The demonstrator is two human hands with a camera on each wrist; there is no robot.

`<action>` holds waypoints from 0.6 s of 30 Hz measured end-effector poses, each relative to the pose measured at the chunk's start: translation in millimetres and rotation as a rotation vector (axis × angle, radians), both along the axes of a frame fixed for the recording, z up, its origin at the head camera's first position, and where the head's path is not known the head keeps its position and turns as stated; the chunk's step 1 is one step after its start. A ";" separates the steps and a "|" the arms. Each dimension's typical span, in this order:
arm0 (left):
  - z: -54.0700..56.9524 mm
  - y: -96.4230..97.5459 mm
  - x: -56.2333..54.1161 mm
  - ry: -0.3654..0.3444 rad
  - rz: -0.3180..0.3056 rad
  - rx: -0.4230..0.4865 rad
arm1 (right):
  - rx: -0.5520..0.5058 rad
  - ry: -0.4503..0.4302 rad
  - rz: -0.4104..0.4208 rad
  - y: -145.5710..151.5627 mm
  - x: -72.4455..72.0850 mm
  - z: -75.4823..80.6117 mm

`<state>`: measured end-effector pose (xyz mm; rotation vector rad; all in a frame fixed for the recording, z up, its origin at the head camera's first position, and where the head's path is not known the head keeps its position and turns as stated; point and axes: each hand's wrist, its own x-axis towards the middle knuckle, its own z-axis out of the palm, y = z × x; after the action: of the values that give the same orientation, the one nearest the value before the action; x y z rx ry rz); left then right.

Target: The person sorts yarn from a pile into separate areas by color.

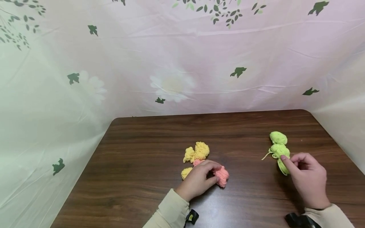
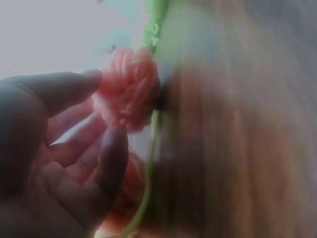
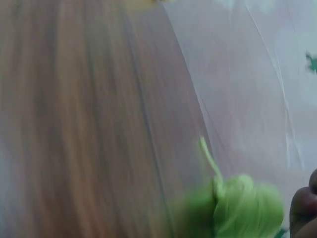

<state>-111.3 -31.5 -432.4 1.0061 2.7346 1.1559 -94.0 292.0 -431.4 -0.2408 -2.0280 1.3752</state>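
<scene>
My left hand [image 1: 199,179] pinches a ball of pink yarn [image 1: 221,176] between thumb and fingers; the left wrist view shows the fingertips on the pink ball [image 2: 129,89]. More pink yarn lies partly hidden beneath that hand. Bundles of yellow yarn [image 1: 201,150] sit just beyond it, and a smaller yellow piece [image 1: 186,173] peeks out at its left. On the right, green yarn [image 1: 279,150] forms a column of bundles. My right hand [image 1: 309,177] is at the lowest one, a digit's tip overlapping its edge and the other fingers loosely bent.
A brown wood-grain table [image 1: 137,177] carries all the yarn. Behind and beside it hangs a pale cloth [image 1: 199,57] printed with leaves and flowers. A loose green strand [image 1: 266,155] trails left from the green column. Dark devices [image 1: 192,217] are strapped at both wrists.
</scene>
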 end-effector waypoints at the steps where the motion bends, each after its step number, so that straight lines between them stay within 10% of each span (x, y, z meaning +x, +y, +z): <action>1: 1.4 0.2 0.5 -0.002 0.000 0.010 | 0.000 0.005 0.025 -4.5 0.1 0.8; 18: 28.4 -21.6 -6.8 -0.150 0.097 0.181 | 0.069 -0.040 0.428 -63.4 -9.9 -5.0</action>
<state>-118.1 -53.0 -404.0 0.7717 2.6253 1.4524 -103.9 228.6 -436.4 0.2122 -2.2416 1.5548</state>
